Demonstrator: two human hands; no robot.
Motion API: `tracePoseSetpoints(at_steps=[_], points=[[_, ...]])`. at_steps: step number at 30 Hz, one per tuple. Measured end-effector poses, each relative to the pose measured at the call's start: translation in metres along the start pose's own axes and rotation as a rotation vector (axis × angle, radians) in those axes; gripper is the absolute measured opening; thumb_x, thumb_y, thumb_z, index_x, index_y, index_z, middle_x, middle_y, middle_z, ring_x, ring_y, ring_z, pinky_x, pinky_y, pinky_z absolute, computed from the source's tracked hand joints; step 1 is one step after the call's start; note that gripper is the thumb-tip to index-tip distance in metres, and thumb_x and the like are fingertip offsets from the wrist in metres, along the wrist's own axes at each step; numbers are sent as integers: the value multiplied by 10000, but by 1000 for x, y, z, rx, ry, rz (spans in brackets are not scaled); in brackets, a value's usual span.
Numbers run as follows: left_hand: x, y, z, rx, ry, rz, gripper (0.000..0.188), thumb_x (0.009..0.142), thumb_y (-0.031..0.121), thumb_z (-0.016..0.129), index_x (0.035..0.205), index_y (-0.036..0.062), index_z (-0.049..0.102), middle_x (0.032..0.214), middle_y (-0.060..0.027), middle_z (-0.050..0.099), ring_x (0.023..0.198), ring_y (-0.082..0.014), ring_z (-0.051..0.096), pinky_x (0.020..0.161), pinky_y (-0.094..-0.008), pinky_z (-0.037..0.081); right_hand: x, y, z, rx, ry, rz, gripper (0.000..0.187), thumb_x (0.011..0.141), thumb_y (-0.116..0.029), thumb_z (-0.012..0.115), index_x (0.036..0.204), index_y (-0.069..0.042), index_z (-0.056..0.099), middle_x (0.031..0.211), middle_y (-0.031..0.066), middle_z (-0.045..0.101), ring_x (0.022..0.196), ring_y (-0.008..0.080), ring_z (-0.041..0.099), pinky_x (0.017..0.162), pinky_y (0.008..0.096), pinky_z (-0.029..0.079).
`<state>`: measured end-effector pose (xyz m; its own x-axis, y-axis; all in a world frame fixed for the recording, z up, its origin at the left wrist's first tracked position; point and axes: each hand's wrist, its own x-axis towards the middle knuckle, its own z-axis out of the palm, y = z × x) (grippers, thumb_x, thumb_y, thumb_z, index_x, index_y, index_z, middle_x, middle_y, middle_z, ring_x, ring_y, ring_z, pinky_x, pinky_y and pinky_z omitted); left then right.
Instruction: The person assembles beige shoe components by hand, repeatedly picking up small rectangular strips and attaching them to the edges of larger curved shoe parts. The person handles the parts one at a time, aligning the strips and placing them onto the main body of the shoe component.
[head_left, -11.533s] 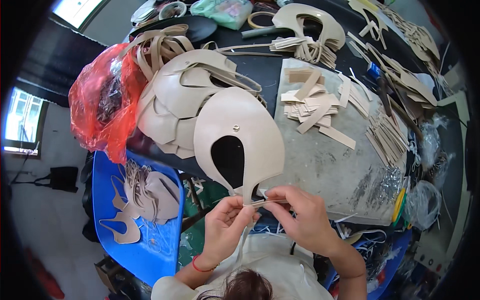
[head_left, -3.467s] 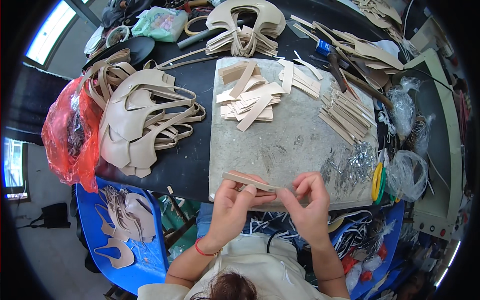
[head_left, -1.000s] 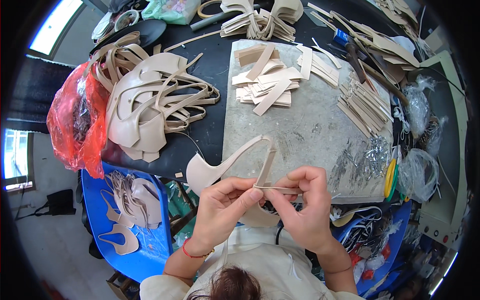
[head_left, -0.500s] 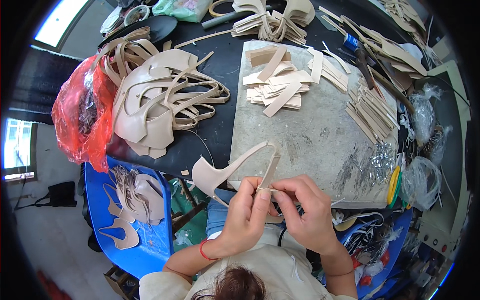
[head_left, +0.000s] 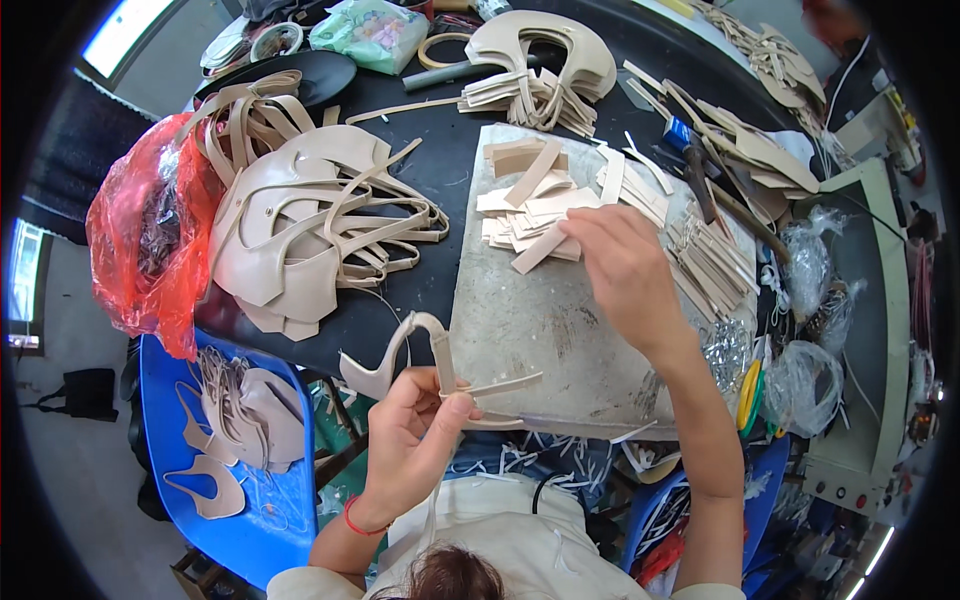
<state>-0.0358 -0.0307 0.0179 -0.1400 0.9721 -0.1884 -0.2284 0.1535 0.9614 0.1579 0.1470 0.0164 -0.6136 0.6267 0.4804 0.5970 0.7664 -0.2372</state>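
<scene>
My left hand (head_left: 415, 430) pinches a beige leather-like piece (head_left: 368, 375) by its narrow strap, near the front edge of the slab. The wide curved end of the piece hangs to the left, and thin strap ends stick out to the right past my thumb. My right hand (head_left: 625, 275) is stretched out over a pile of short beige strips (head_left: 525, 215). Its fingers are bent together on the upper end of one strip (head_left: 539, 250), which still lies on the pile; the thumb is mostly hidden.
Under the strips lies a grey stone slab (head_left: 530, 340). A heap of curved beige pieces (head_left: 290, 220) and a red plastic bag (head_left: 150, 240) are at left. A blue chair (head_left: 230, 530) bears more pieces. Bundled narrow strips (head_left: 710, 265), a hammer (head_left: 700, 180) and yellow-handled scissors (head_left: 748, 395) sit right.
My right hand has let go of the strap and moved forward to the strip pile. My left hand has shifted left with the curved piece. The whole view has tilted slightly.
</scene>
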Motion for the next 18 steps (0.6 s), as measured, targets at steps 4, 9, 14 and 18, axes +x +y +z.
tracePoseSetpoints(at_steps=[4,9,14,18], points=[[2,-4,-6,-18,19,-13,189,923,85,584,1024,-60,517,907,-100,625,845,-139,633,757,-259,505,9,-3,7,-203,-43,-195,200,771,-51,581,964,-26,626,1004,72,630,1023,238,562,841,356,443],[3,-1,-8,-27,24,-28,199,927,74,573,1056,-68,522,903,-94,628,849,-142,635,765,-259,502,2,11,14,-192,25,-244,237,759,-59,594,989,-9,624,978,73,613,950,223,578,814,348,440],[4,3,-16,-49,90,-72,189,936,64,550,1074,-65,544,891,-84,633,836,-138,637,752,-253,504,-39,-53,-8,-304,-121,-91,311,743,-70,607,1041,20,619,958,93,603,855,224,571,749,346,446],[8,9,-15,-58,82,-83,157,935,55,537,1042,-56,567,872,-77,630,777,-120,637,716,-243,512,-88,-79,-9,-67,-143,51,294,788,-59,609,1070,24,623,966,113,610,844,245,581,731,347,460]])
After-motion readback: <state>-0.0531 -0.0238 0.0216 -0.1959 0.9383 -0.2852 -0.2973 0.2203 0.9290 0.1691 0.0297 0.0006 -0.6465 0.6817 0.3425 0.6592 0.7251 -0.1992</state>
